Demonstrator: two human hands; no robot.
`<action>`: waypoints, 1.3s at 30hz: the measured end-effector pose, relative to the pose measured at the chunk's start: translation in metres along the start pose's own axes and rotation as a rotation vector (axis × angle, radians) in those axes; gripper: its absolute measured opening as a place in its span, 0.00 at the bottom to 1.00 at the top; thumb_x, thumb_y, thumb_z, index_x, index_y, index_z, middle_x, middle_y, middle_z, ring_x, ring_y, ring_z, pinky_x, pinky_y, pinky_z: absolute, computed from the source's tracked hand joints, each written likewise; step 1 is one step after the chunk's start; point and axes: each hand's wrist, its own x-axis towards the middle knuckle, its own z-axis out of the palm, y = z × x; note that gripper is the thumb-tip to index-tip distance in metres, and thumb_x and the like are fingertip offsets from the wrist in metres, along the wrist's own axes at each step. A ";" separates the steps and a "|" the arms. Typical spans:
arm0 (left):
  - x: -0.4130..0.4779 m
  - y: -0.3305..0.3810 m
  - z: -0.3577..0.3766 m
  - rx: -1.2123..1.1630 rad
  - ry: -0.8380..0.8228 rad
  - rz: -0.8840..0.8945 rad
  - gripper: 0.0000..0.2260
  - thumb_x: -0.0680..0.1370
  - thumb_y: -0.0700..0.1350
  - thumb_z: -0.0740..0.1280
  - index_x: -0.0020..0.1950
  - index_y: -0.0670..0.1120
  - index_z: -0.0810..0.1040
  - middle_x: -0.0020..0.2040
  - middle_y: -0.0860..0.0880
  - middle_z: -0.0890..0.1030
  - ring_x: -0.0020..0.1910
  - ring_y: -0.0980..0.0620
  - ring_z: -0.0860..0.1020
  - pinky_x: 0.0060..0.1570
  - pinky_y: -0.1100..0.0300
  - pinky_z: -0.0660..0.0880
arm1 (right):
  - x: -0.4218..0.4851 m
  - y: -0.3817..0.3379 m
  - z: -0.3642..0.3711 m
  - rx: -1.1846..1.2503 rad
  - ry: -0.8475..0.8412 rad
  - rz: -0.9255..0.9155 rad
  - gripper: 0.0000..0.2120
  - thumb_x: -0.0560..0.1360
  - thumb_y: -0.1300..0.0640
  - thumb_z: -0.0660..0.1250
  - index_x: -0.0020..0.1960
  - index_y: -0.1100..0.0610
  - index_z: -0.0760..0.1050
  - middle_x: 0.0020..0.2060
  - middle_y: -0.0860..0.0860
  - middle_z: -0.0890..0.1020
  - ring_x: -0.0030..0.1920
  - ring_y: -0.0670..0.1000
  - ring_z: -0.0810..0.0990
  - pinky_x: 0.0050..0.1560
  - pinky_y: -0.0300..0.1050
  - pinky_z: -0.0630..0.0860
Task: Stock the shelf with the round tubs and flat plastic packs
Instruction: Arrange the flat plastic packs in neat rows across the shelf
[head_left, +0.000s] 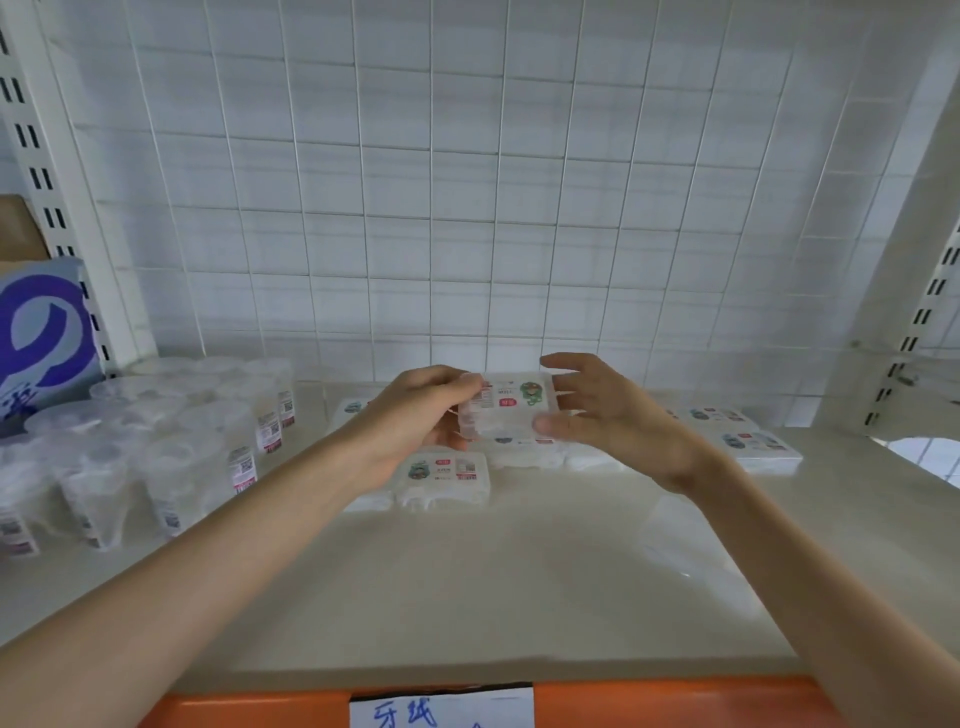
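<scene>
I hold one flat clear plastic pack (506, 408) just above the middle of the shelf (467, 571). My left hand (415, 415) grips its left end, fingers curled over the top edge. My right hand (608, 410) holds its right end, thumb under the front corner and fingers spread behind. Beneath it lie more flat packs: one with a green label (444, 475) in front, others (748, 441) stacked to the right. Several round clear tubs (171, 441) with barcode labels stand grouped at the left.
A white wire grid (431, 208) backs the shelf, with slotted uprights at both sides. A blue and white box (41, 338) stands at the far left. An orange price rail (675, 701) with a handwritten paper tag (441, 709) runs along the front edge.
</scene>
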 end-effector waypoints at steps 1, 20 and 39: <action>0.000 -0.001 0.000 0.010 -0.011 0.028 0.12 0.81 0.46 0.65 0.58 0.40 0.80 0.52 0.40 0.83 0.44 0.48 0.81 0.42 0.58 0.78 | -0.001 -0.002 0.001 0.050 0.006 0.028 0.25 0.72 0.49 0.72 0.67 0.48 0.69 0.56 0.45 0.82 0.54 0.43 0.82 0.53 0.38 0.78; -0.008 0.001 0.014 0.137 -0.165 0.045 0.14 0.77 0.47 0.70 0.62 0.46 0.76 0.49 0.48 0.86 0.49 0.51 0.84 0.56 0.54 0.77 | -0.002 0.000 -0.002 0.306 -0.026 0.042 0.24 0.76 0.64 0.65 0.70 0.48 0.68 0.49 0.57 0.84 0.50 0.55 0.84 0.47 0.42 0.79; -0.005 -0.010 0.010 0.269 -0.116 0.121 0.10 0.82 0.49 0.63 0.56 0.50 0.83 0.50 0.51 0.85 0.52 0.47 0.82 0.56 0.54 0.78 | -0.007 -0.006 0.008 -0.439 0.062 -0.202 0.25 0.61 0.51 0.83 0.53 0.40 0.77 0.54 0.33 0.78 0.56 0.31 0.73 0.51 0.23 0.66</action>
